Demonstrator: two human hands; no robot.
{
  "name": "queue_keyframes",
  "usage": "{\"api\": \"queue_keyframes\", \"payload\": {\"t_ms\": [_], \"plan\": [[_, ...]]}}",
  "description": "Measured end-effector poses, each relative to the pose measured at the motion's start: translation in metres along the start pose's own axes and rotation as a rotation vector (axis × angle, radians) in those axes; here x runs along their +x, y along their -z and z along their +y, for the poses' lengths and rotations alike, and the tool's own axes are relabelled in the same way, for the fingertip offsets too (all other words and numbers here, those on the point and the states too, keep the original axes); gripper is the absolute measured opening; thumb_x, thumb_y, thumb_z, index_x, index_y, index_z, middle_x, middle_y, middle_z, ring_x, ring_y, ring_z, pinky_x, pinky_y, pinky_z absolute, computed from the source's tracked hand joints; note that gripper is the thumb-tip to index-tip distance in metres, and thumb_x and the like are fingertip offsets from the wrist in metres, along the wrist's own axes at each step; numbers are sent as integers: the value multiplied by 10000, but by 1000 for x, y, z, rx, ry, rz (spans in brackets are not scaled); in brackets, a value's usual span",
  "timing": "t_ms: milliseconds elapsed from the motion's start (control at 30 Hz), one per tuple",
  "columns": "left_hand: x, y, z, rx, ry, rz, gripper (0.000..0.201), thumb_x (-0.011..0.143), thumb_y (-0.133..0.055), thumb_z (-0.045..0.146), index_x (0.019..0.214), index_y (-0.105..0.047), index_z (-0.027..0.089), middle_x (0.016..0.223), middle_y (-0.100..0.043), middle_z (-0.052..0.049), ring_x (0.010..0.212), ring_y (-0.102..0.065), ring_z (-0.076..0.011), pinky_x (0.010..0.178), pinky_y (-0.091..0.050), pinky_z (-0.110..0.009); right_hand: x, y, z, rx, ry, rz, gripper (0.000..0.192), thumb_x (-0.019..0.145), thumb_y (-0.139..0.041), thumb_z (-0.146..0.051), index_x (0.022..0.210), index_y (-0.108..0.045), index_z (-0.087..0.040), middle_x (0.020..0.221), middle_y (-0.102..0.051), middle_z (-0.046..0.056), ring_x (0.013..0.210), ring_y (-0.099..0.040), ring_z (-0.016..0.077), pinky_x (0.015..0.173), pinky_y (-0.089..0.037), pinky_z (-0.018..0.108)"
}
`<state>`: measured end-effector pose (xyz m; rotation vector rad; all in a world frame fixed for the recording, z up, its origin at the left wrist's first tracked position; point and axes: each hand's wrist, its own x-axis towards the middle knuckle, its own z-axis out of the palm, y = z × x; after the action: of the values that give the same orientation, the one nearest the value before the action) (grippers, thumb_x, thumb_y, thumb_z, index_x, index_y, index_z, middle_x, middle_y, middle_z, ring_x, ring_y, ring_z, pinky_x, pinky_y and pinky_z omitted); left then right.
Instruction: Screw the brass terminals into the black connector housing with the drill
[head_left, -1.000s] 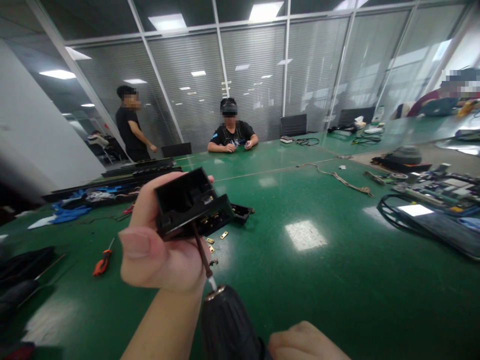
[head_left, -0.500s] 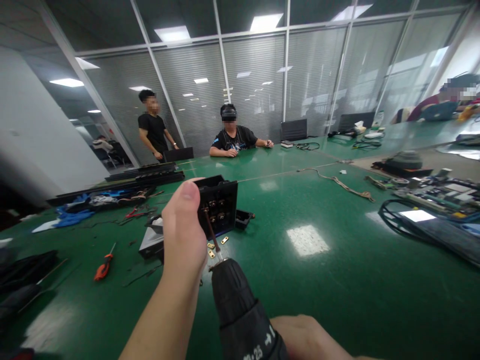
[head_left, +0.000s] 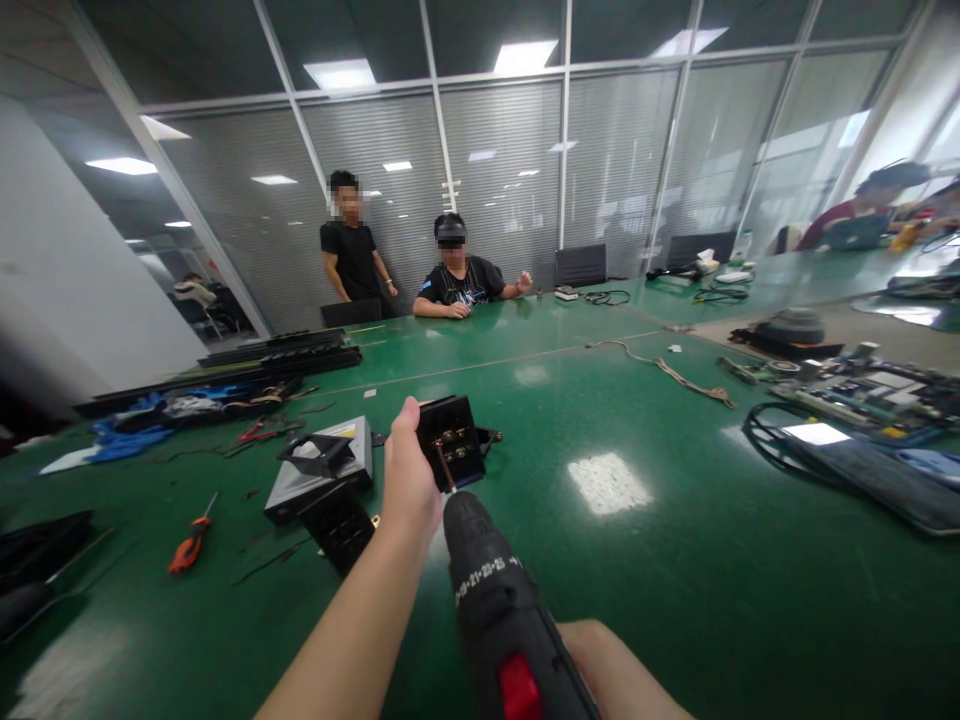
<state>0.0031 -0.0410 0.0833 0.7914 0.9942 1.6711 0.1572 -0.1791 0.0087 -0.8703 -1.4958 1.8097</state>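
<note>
My left hand grips a small black plastic housing with brass contacts on its face, held upright out over the green table. Low in the view, my right hand holds a black cordless screwdriver with a red trigger. Its bit points forward and touches the face of the housing among the contacts.
A grey flat box with black parts lies left of my left hand. An orange screwdriver lies further left. Circuit boards and a cable loop sit at the right. Two people are at the table's far side.
Both hands have moved forward, away from me, with the housing and the screwdriver. The housing has turned so its contact face meets the bit. The standing person stepped right.
</note>
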Motion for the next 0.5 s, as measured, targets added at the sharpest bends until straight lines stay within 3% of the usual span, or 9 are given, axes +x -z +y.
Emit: {"api": "queue_keyframes", "payload": {"t_ms": [133, 300, 500], "plan": [[10, 8, -18, 5, 70, 13, 471, 781, -743, 631, 954, -698, 194, 751, -705, -25, 660, -709, -220, 557, -550, -297, 3, 2, -5, 95, 17, 8, 481, 571, -929, -517, 681, -634, -155, 655, -388, -55, 680, -331, 122, 689, -413, 291], [15, 14, -37, -7, 125, -19, 507, 763, -762, 627, 957, -693, 163, 755, -702, -34, 618, -673, -191, 548, -530, -283, 4, 5, -7, 6, 20, 46, 574, 518, -959, -521, 604, -501, -186, 581, -383, -79, 611, -326, 100, 655, -392, 282], [12, 13, -37, -15, 95, -6, 495, 750, -775, 609, 943, -704, 159, 751, -703, -29, 634, -663, -179, 574, -522, -273, 7, 5, -6, -1, 45, 30, 547, 565, -931, -528, 624, -514, -180, 619, -402, -67, 635, -340, 107, 644, -377, 276]]}}
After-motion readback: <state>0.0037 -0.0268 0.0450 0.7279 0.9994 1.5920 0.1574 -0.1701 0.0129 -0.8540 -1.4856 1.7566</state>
